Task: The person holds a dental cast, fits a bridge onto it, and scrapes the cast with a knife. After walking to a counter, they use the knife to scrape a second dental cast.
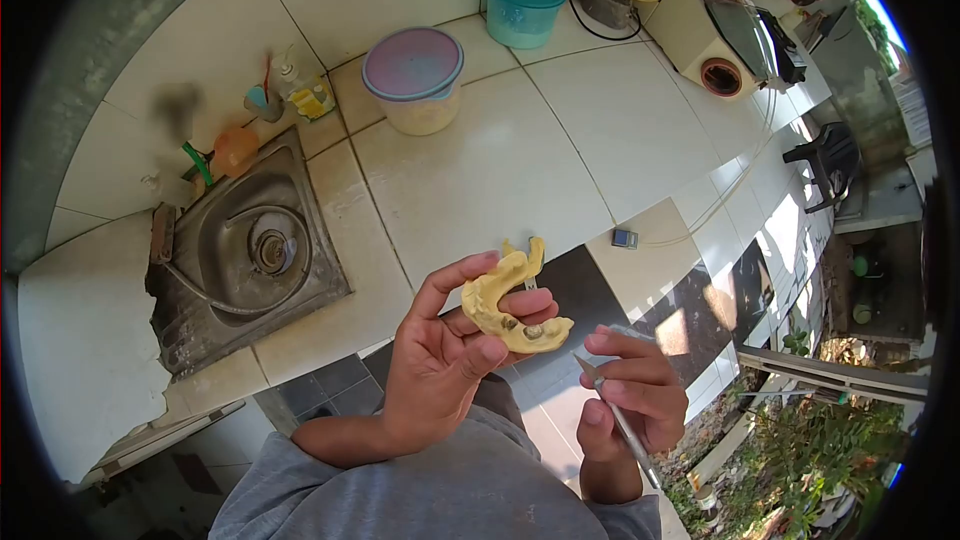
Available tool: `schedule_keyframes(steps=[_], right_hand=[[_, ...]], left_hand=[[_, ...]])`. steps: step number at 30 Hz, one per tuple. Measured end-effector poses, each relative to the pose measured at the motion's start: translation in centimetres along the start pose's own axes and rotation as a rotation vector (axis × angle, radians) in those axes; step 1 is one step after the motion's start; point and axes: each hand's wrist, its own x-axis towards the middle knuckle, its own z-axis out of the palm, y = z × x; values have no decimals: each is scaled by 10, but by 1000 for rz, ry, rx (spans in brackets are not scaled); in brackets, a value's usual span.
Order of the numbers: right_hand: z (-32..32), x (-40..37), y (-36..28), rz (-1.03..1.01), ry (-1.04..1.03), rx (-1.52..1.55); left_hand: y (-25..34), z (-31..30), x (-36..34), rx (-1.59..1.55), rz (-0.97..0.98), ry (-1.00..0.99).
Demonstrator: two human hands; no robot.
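Note:
My left hand is closed around a yellow, horseshoe-shaped plaster dental cast, held up in front of my body. Dark spots mark the near arm of the cast, and some fingers pass behind and through its open curve. To the right, my right hand grips a slim metal craft knife like a pen. Its pointed blade tilts up toward the cast, a short way apart from it.
A steel sink with a hose is set in the tiled counter at left. Behind stand a purple-lidded tub and a teal-lidded tub. A beige machine is at back right; plants grow at lower right.

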Motion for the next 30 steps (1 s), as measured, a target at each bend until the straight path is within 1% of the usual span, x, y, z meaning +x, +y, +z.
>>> schedule_keyframes(steps=[1, 2, 4, 5, 6, 10, 11, 13, 22, 30], right_hand=[[1, 4, -8, -56, -37, -49], [2, 9, -17, -61, -65, -84], [8, 14, -31, -86, -73, -78], [10, 16, -36, -93, -74, -71], [7, 18, -41, -109, -133, -78], [12, 22, -54, -170, -190, -107], [13, 22, -56, -174, -197, -105], [14, 22, -59, -183, -207, -104], [22, 26, -66, -226, -203, -85], [26, 29, -67, -259, -211, -100]], left_hand=[[4, 2, -4, 37, 27, -28], [8, 5, -8, 34, 41, -32], [16, 12, -16, 81, 134, -35], [21, 16, -19, 76, 146, -35], [26, 19, -21, 113, 185, -23], [36, 22, -28, 193, 301, -28], [36, 21, -30, 191, 302, -26], [36, 17, -31, 268, 395, -51], [40, 15, -35, 289, 528, -76], [45, 14, -35, 293, 573, -95]])
